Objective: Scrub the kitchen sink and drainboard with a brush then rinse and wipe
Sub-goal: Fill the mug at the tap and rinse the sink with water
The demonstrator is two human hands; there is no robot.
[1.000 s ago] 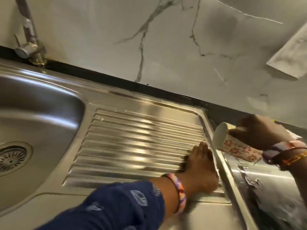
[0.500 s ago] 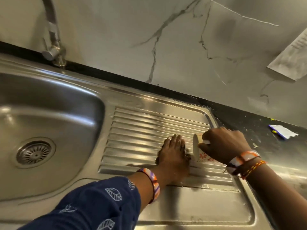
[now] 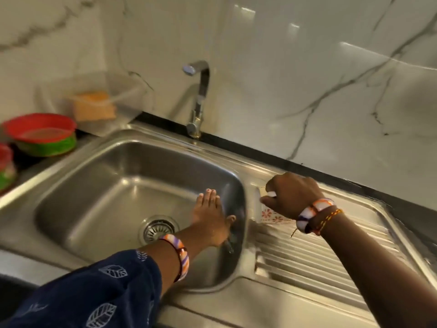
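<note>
Left hand (image 3: 210, 216), fingers flat, now off drainboard (image 3: 307, 263), sweeping sink basin (image 3: 113, 185) wall; right hand (image 3: 293, 195) gripping floral cup (image 3: 272, 215), tipped at basin edge. Rinse moving into basin.

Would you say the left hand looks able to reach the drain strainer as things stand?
Probably yes: the left hand lies flat in the sink beside the drain strainer, holding nothing, with nothing between them.

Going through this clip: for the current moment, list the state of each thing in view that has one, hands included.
left hand: fingers straight, flat against the basin's right wall
right hand: grips the paper cup
paper cup: tipped on its side over the drainboard's left end
tap: no water seen running
sink basin: no standing water seen, strainer in the drain
red bowl: stacked on a green one, blurred
</note>
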